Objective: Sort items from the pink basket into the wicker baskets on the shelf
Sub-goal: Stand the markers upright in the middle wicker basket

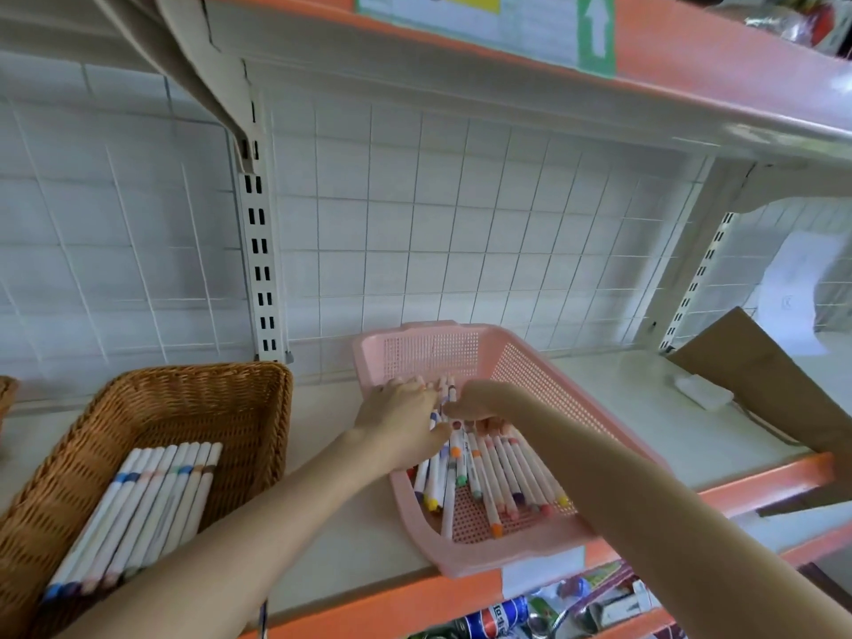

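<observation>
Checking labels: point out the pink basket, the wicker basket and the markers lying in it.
pink basket (433,357): head view, mesh back wall.
wicker basket (207,394): head view, woven far wall.
sorted markers (152,500): head view, white barrels.

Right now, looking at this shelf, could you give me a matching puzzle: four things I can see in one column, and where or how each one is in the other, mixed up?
Things:
1. brown wicker basket
2. pink perforated plastic basket
3. brown cardboard sheet
4. green sign with white arrow

Places or states:
A. stuck on the front edge of the upper shelf
B. holds a neat row of white marker pens
C. the left hand and the right hand reach into it
D. leaning tilted at the far right

Pairs: 1-B, 2-C, 3-D, 4-A.
</observation>
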Demonstrator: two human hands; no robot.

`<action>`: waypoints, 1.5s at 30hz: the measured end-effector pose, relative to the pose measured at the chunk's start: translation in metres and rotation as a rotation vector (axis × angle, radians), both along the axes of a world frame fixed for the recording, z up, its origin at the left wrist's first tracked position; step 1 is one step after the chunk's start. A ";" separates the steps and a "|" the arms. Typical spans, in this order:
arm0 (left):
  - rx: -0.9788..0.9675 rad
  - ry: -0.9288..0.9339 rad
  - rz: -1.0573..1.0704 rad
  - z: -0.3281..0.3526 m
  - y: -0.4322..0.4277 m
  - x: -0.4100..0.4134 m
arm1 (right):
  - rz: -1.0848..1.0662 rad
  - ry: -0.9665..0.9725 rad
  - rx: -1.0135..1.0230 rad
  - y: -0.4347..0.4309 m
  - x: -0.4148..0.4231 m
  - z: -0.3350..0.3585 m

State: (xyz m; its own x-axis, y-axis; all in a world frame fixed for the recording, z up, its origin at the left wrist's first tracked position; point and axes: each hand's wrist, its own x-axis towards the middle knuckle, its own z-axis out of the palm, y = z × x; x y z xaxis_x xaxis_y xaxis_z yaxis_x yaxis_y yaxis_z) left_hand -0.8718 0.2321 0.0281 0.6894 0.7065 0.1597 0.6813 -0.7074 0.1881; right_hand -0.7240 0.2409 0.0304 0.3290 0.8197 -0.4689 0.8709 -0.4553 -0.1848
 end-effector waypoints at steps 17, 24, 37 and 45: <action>-0.088 0.218 0.002 0.007 0.015 0.019 | 0.020 0.054 0.171 -0.065 0.050 0.031; -0.066 0.428 0.125 -0.008 0.028 0.049 | -0.093 0.228 0.281 -0.092 0.052 0.021; -0.352 0.077 -0.021 0.000 0.027 0.052 | -0.152 0.366 0.415 -0.095 0.047 0.018; -0.565 -0.555 -0.075 0.036 0.016 0.006 | -0.098 0.472 0.539 -0.094 0.023 0.042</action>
